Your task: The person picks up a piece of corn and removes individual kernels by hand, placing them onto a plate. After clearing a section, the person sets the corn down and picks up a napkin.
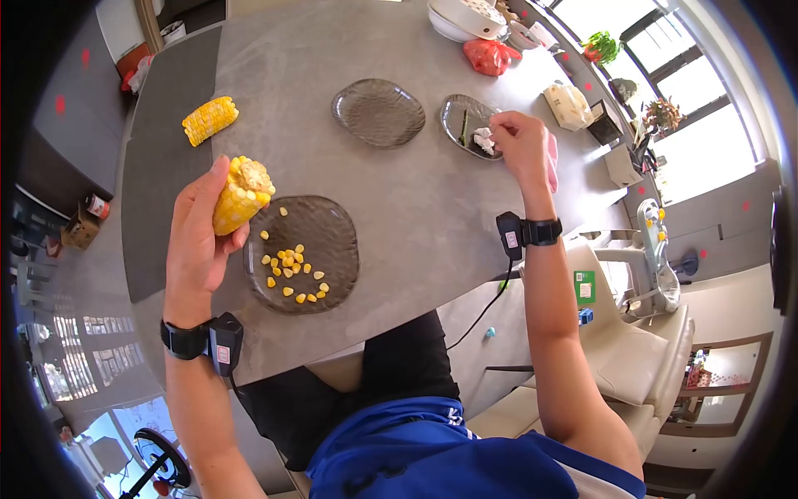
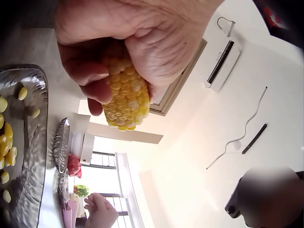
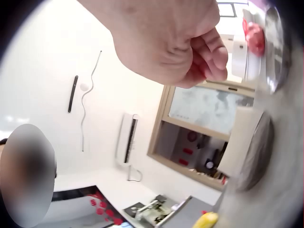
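My left hand grips a short piece of corn cob, thumb on one side and fingers round the other; rows of yellow kernels show in the left wrist view. Beneath and to the right of it lies a dark glass plate with several loose corn kernels. My right hand is over the edge of a smaller glass plate, fingers curled in toward the thumb and nothing visible between them. On that plate lie a crumpled white tissue and a thin dark green strip, close by the fingertips.
Another corn piece lies on the table's far left. A third glass plate sits in the middle. Farther back are a red plastic bag, a white lidded container and a tissue pack. A cable trails from the right wrist.
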`<action>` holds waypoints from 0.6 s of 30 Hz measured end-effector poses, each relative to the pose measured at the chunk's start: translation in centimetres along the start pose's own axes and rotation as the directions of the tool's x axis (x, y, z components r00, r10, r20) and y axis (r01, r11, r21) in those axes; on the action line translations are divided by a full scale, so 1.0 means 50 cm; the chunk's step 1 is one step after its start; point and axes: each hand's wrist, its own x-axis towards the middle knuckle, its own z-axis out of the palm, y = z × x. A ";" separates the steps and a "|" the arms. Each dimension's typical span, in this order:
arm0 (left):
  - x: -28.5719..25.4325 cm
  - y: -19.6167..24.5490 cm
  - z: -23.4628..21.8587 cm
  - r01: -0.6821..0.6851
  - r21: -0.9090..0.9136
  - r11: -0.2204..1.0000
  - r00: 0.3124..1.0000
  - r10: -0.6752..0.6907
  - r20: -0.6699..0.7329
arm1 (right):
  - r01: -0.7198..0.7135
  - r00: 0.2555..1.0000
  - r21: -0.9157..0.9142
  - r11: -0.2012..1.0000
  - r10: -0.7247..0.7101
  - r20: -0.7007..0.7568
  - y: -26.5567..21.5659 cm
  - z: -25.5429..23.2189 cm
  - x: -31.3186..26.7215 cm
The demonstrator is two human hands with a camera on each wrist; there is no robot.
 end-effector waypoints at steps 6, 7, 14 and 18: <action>-0.004 0.002 -0.009 0.037 -0.068 0.997 0.996 -0.031 0.089 | 0.090 0.995 -0.063 0.994 -0.092 -0.035 0.020 0.008 0.009; -0.003 -0.002 -0.010 0.039 -0.106 0.994 0.992 -0.025 0.126 | 0.105 0.991 -0.060 0.993 -0.110 -0.081 0.012 0.010 0.005; -0.010 0.011 -0.008 0.059 -0.087 0.994 0.973 -0.038 0.228 | 0.063 0.931 0.565 0.823 -0.253 0.264 -0.271 0.098 -0.097; -0.013 0.024 0.000 0.081 -0.082 0.993 0.974 -0.061 0.217 | 0.209 0.803 0.585 0.784 -0.479 0.354 -0.402 0.168 -0.154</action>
